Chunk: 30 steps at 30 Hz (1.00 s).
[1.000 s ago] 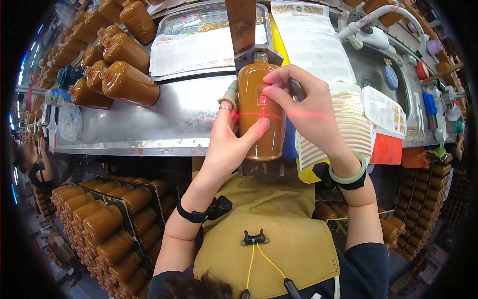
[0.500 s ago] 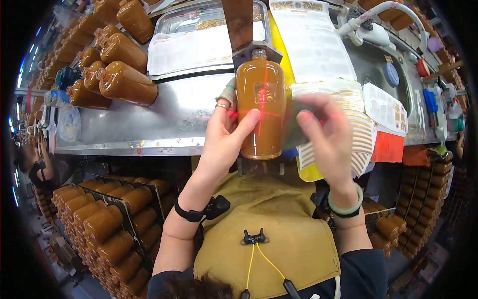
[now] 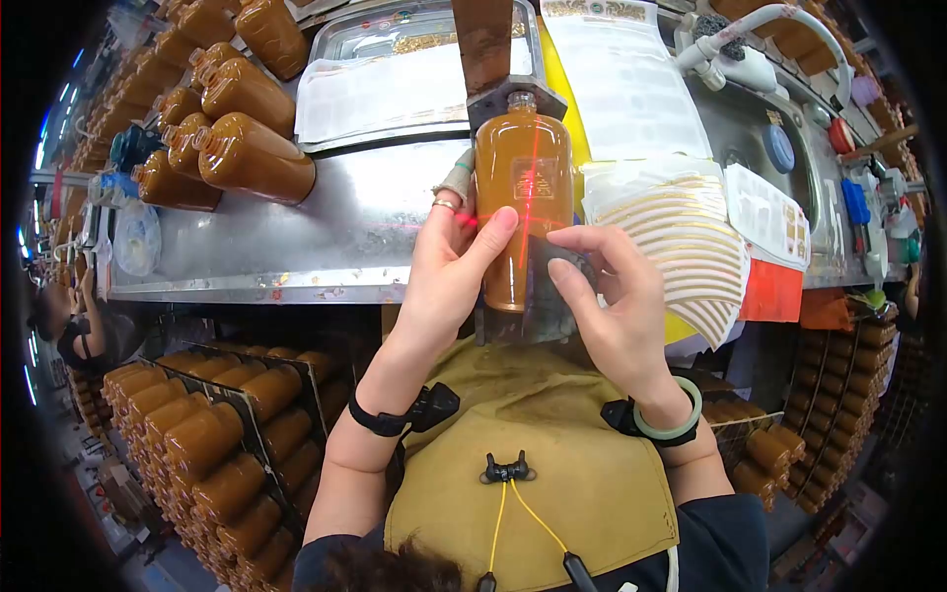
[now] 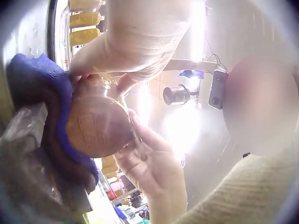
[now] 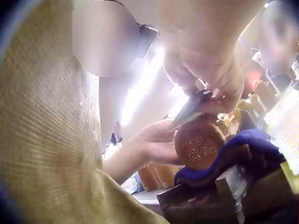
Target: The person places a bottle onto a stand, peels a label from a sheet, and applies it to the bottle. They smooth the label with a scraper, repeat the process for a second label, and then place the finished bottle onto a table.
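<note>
Gripped the brown glazed bottle (image 3: 548,209) with the left hand (image 3: 444,281) at the centre of the head view, with thumb over the front and fingers round the left flank, presumably to stop any rolling. Pinched a thin, dark scraper (image 3: 548,301) with the right hand (image 3: 623,296), low on the bottle's right side, seemingly for laying a flat edge along the curve. Had the bottle lying down, base toward the person, on a blue cloth (image 5: 247,136), likely for cushioning against the hard support. Set its neck at a dark bracket (image 3: 483,107), perhaps as a stop; could not make out contact. Crossed red light lines (image 3: 527,233) over the small label (image 3: 544,187), probably for alignment. Spread gold-striped sheets (image 3: 681,237) at right of frame, likely for short reach. Grouped other bottles (image 3: 254,163) at upper left on the steel tabletop (image 3: 365,237), apparently for working room.
</note>
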{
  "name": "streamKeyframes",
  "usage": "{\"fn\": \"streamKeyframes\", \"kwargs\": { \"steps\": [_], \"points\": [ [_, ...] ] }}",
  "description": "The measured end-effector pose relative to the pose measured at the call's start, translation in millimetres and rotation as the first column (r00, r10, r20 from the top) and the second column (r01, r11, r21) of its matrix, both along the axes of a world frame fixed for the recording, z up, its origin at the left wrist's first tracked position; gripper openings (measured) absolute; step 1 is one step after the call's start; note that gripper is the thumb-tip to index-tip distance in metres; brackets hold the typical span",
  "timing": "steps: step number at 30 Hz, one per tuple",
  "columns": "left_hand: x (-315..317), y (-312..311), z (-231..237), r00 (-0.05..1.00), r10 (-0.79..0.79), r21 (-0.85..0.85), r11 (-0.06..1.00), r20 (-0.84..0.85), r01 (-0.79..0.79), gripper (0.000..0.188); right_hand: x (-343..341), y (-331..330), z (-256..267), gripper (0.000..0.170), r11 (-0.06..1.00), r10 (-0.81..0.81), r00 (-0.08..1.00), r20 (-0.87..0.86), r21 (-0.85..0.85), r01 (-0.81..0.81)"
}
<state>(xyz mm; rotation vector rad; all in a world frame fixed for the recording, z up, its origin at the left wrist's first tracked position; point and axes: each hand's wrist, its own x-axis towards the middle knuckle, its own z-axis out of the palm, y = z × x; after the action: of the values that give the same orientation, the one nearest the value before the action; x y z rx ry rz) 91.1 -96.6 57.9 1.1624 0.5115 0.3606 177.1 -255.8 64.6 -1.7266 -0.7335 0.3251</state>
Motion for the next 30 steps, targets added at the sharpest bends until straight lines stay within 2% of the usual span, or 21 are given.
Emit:
{"fn": "streamKeyframes", "kwargs": {
  "steps": [4, 6, 12, 15, 16, 18, 19, 20, 22, 23, 25, 27, 29, 30],
  "points": [
    [0.0, 0.2, 2.5, 1.000, -0.020, -0.019, 1.000, -0.008, 0.020, 0.057, -0.6, 1.3, 1.9, 0.020, 1.000, -0.011, 1.000, 0.013, -0.001, 0.011],
    [0.0, 0.1, 3.5, 1.000, -0.020, -0.028, 0.999, -0.006, 0.020, 0.057, -0.1, 1.1, 4.0, 0.020, 1.000, -0.007, 0.996, 0.092, -0.027, 0.009],
    [-0.3, 1.8, 1.0, 0.999, -0.026, -0.019, 1.000, -0.019, 0.025, 0.057, -2.4, 3.2, 10.1, 0.023, 0.998, -0.010, 0.997, 0.071, -0.066, 0.015],
    [-0.3, 4.6, -4.8, 0.999, -0.014, 0.006, 1.000, 0.029, 0.014, 0.059, -2.0, 2.8, 7.0, 0.020, 0.998, 0.004, 0.995, 0.098, -0.068, 0.003],
    [-3.0, 10.5, -8.5, 0.999, -0.043, -0.065, 0.997, 0.007, 0.043, 0.058, -0.3, 1.8, 7.8, 0.020, 0.998, 0.004, 0.995, 0.099, -0.067, 0.003],
    [-5.8, 20.1, -1.3, 0.999, -0.047, -0.213, 0.976, 0.011, 0.048, 0.064, 8.8, -3.2, 9.7, 0.015, 0.993, 0.009, 0.954, -0.301, 0.114, 0.027],
    [-8.7, 26.4, 3.1, 0.999, 0.009, -0.158, 0.987, -0.031, -0.014, 0.065, 20.6, -10.4, 5.4, 0.014, 0.981, -0.002, 0.957, -0.292, 0.185, 0.059],
    [-13.6, 36.4, 1.2, 0.999, 0.040, -0.124, 0.992, 0.005, -0.039, 0.067, 34.4, -18.8, 0.8, 0.014, 0.963, -0.012, 0.959, -0.284, 0.256, 0.088],
    [-18.7, 46.9, -0.8, 0.997, 0.071, -0.092, 0.993, 0.040, -0.067, 0.069, 50.8, -28.9, 5.1, 0.017, 0.957, -0.067, 0.974, -0.218, 0.263, 0.124],
    [-19.1, 48.8, -0.3, 0.995, 0.090, -0.088, 0.992, 0.040, -0.087, 0.070, 56.3, -29.8, 5.8, 0.017, 0.951, -0.056, 0.961, -0.269, 0.278, 0.133],
    [-16.2, 45.7, 2.4, 0.993, 0.107, -0.082, 0.991, 0.044, -0.103, 0.071, 61.6, -24.2, 2.5, 0.017, 0.958, -0.011, 0.956, -0.294, 0.269, 0.094],
    [-8.4, 31.8, 7.5, 0.998, 0.042, -0.026, 0.999, -0.037, -0.043, 0.067, 60.9, -12.3, 3.0, 0.018, 0.983, -0.003, 0.964, -0.265, 0.178, 0.051],
    [-3.3, 21.0, 6.3, 0.997, 0.063, -0.063, 0.996, -0.043, -0.066, 0.061, 62.1, -2.6, 0.9, 0.022, 0.990, 0.000, 0.981, -0.196, 0.135, 0.027],
    [-1.3, 18.7, 0.7, 1.000, 0.012, -0.063, 0.998, 0.015, -0.011, 0.063, 61.8, 0.6, 0.2, 0.024, 0.986, 0.046, 0.956, -0.290, 0.166, 0.002]
  ]
}}
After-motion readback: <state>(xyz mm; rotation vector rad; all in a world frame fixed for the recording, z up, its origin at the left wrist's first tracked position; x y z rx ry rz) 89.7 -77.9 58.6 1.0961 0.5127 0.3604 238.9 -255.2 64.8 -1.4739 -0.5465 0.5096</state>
